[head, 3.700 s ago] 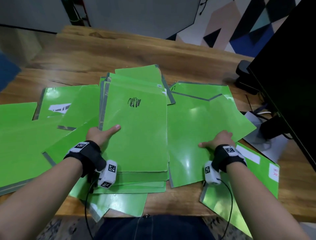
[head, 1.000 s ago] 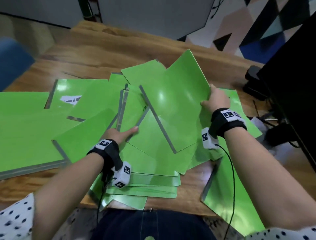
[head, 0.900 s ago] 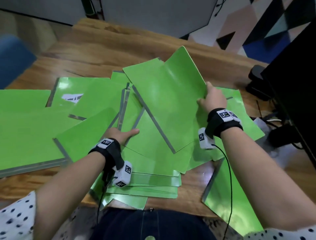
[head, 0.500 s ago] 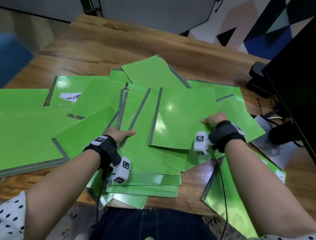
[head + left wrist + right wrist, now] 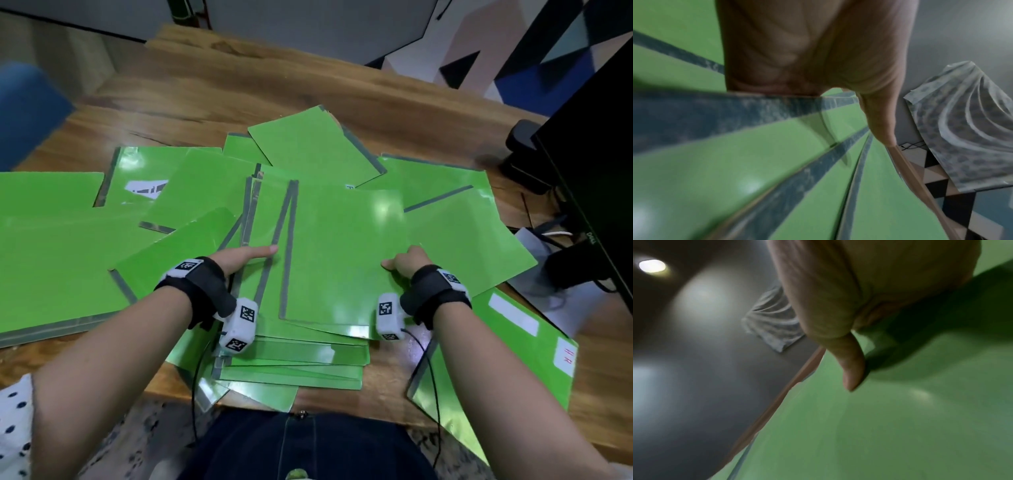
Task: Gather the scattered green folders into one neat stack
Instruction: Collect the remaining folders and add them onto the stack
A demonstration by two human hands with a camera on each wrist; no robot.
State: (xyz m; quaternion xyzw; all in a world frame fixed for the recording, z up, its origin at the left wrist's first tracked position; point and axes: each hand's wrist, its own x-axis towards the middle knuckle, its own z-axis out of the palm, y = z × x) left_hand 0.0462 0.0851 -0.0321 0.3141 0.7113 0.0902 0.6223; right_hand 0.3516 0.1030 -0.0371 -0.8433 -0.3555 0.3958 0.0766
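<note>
Your right hand (image 5: 406, 262) pinches the top folder (image 5: 342, 253) at its right edge; long axis runs 6 to 12, atop the stack (image 5: 294, 363). Your left hand (image 5: 239, 258) lies flat, fingers straight, at 9.

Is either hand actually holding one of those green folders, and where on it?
The right hand grips the top green folder at its right edge. The left hand lies flat on the stack, holding nothing.

At frame centre we see the stack (image 5: 325, 260) on the worktop (image 5: 212, 89), our hands on it: left hand (image 5: 239, 257) at its left edge, right hand (image 5: 407, 262) at its right. Loose folders (image 5: 51, 240) spread left; the monitor (image 5: 596, 154) stands far right.
</note>
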